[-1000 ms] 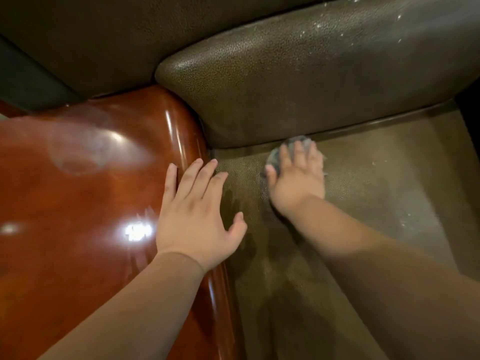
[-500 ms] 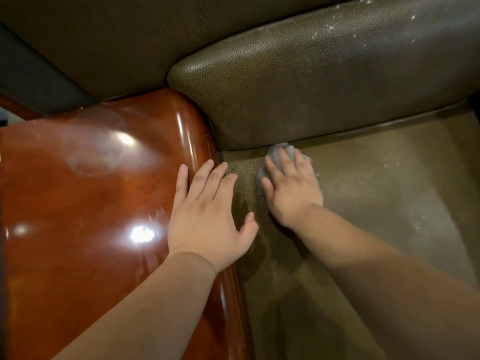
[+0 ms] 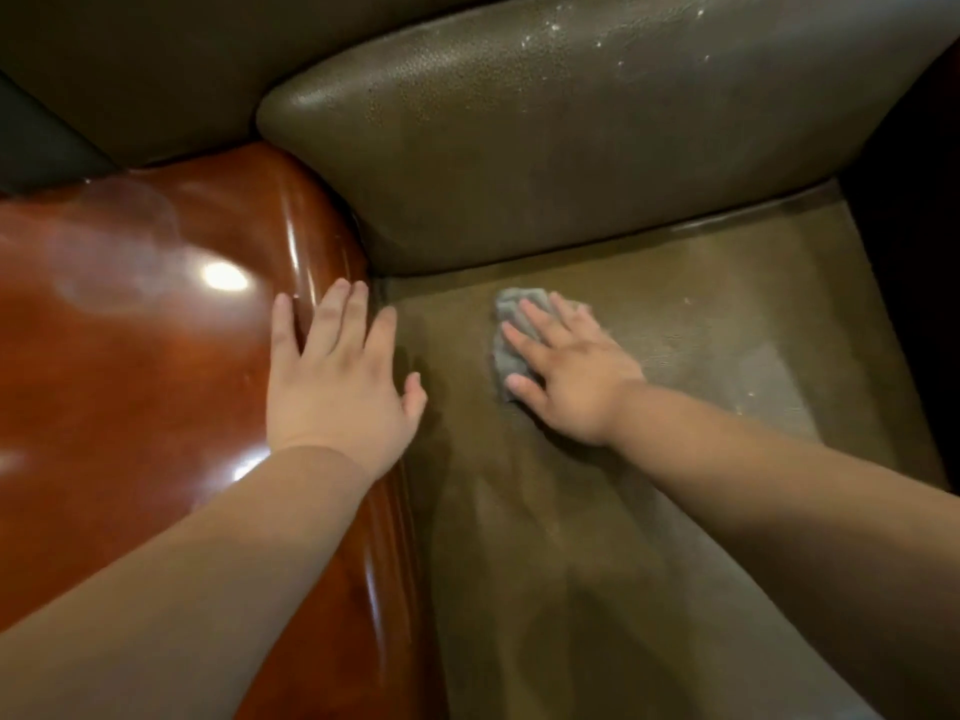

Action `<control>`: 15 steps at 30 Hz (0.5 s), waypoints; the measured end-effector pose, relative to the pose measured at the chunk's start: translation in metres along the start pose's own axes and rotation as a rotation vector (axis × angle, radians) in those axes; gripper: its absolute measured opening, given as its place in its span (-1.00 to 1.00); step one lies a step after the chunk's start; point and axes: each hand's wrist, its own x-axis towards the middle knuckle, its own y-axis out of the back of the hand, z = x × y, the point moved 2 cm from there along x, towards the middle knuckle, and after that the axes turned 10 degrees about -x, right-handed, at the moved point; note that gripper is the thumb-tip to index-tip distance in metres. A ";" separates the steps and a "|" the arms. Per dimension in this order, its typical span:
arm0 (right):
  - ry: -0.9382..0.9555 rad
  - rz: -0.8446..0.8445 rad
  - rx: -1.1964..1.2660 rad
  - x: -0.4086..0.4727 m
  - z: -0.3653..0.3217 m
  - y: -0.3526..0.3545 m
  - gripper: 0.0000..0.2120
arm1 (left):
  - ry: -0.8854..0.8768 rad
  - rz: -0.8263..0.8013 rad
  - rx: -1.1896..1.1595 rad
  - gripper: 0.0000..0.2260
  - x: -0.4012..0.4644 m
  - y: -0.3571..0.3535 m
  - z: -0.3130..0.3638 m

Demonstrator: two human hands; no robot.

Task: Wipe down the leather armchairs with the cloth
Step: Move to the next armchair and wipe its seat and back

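cloth point(image 3: 511, 335) under right grip point(image 3: 569, 376)

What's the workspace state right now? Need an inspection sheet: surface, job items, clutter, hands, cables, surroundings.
Surface: olive leather seat, dull, pale specks near its right side.
Job's things: grey cloth bunched flat on the seat near the back cushion; the cushion carries white specks along its top.
Clutter: nothing seen.
Hands: right hand presses the cloth with straight fingers; left hand rests flat on the glossy wooden armrest.
Cables: nothing seen.
Surroundings: hazy smudge on the armrest; dark gap at the right edge, contents cannot be told.
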 end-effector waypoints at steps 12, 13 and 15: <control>-0.292 0.185 0.061 -0.028 0.152 -0.011 -0.28 | -0.040 0.082 -0.655 -0.47 0.091 -0.015 0.180; -0.113 0.172 0.042 -0.026 0.138 -0.015 -0.29 | -0.029 0.097 -0.675 -0.48 0.100 -0.028 0.191; 0.063 0.165 0.018 -0.024 0.145 -0.020 -0.36 | -0.002 0.169 -0.677 -0.49 0.106 -0.052 0.207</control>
